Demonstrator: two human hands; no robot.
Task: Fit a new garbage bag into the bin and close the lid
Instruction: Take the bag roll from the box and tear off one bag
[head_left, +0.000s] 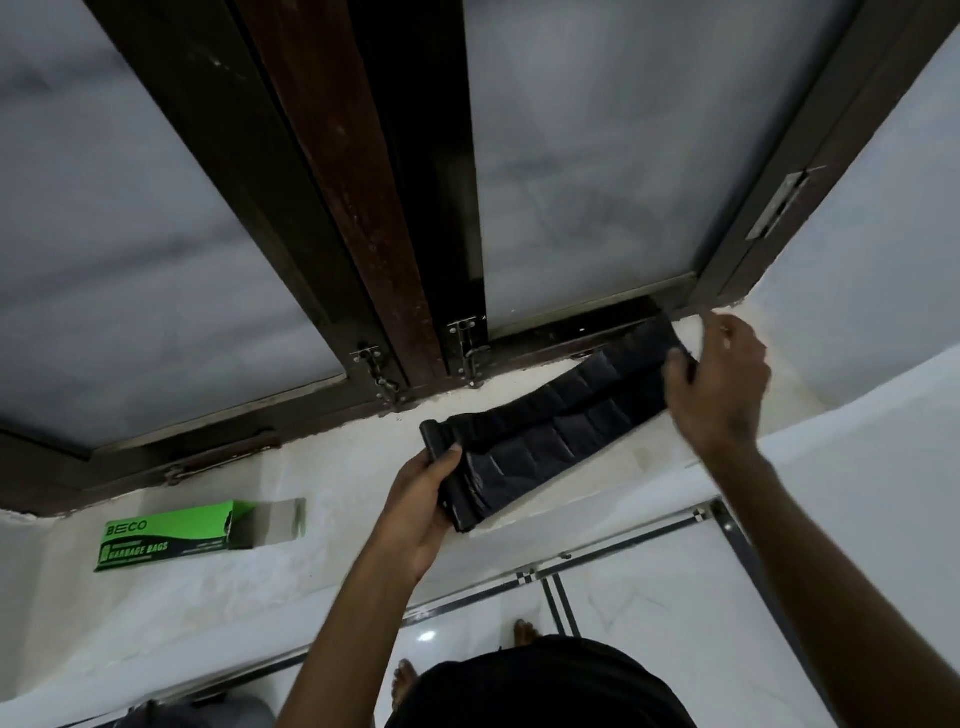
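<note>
A roll of black garbage bags (447, 467) sits in my left hand (415, 514), above a white window ledge (322, 467). From the roll a flat, creased black garbage bag (566, 415) stretches up and to the right. My right hand (719, 379) pinches its far end near the window's lower right corner. The bag is still folded flat and joined to the roll. No bin or lid is in view.
An open green garbage bag box (171, 535) lies on the ledge at the left. A dark wooden window frame (363, 218) with frosted panes and metal latches (462, 348) rises behind the ledge. White tiled floor (649, 613) and my bare feet (524, 631) show below.
</note>
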